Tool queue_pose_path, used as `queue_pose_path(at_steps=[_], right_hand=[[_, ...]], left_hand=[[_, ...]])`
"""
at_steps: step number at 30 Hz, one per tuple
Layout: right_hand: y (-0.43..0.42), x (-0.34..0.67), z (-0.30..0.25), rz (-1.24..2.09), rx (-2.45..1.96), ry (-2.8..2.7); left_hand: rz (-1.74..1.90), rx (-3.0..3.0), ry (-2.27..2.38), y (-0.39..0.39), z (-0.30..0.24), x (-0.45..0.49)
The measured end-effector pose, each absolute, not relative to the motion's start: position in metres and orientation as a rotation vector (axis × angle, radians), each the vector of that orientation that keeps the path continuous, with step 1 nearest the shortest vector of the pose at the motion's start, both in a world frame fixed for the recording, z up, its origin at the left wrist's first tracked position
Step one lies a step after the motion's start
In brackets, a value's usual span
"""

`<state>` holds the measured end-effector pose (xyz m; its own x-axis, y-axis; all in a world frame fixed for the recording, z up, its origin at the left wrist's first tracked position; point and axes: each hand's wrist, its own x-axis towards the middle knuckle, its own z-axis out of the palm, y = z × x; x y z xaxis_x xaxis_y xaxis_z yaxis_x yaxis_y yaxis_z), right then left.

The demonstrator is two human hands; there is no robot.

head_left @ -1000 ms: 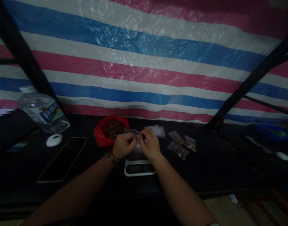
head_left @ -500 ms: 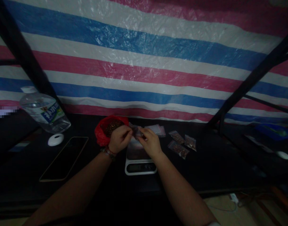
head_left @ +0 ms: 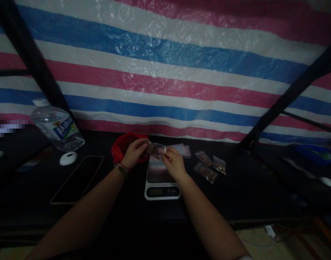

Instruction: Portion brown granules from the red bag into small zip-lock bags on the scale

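Note:
Between my two hands a small clear zip bag (head_left: 155, 149) with brown bits inside is stretched out sideways. My left hand (head_left: 134, 153) pinches its left end, and my right hand (head_left: 174, 161) grips the right end. Below the bag stands a white kitchen scale (head_left: 162, 192) with a dark display. A red plastic bag (head_left: 117, 151) sits behind my left hand, its contents mostly dark and partly hidden. Behind my right hand lie several flat, clear zip bags (head_left: 183, 150). To the right, three filled zip bags (head_left: 207, 172) rest on the black table.
A phone (head_left: 78, 179), a white rounded case (head_left: 68, 158) and a large clear bottle (head_left: 58, 126) stand or lie at the left. Dark metal posts (head_left: 273, 104) rise on both sides before a striped plastic sheet (head_left: 165, 86). A blue tray (head_left: 315, 154) is at far right.
My left hand has moved off to the left from my right one, so the small bag now spreads out between them and shows more. The view has shifted slightly.

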<state>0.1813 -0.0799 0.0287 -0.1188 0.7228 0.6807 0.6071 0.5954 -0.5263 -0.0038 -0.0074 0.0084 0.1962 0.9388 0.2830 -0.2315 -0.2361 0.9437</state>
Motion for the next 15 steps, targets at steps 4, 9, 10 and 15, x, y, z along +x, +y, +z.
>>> queue_pose_path(at_steps=[4,9,10,15], right_hand=[[-0.081,0.18,0.032,0.202,-1.177,-1.79],[-0.083,0.179,0.034,0.233,-1.13,-1.839],[-0.084,0.178,0.034,0.24,-1.113,-1.841],[-0.083,0.178,0.028,0.267,-1.071,-1.791]], left_hand=[[1.201,1.346,0.664,-0.008,0.01,-0.004],[1.262,1.289,0.676,-0.007,0.012,-0.003],[1.292,1.264,0.68,-0.006,0.012,-0.003],[1.548,1.184,0.745,0.011,0.012,-0.016]])
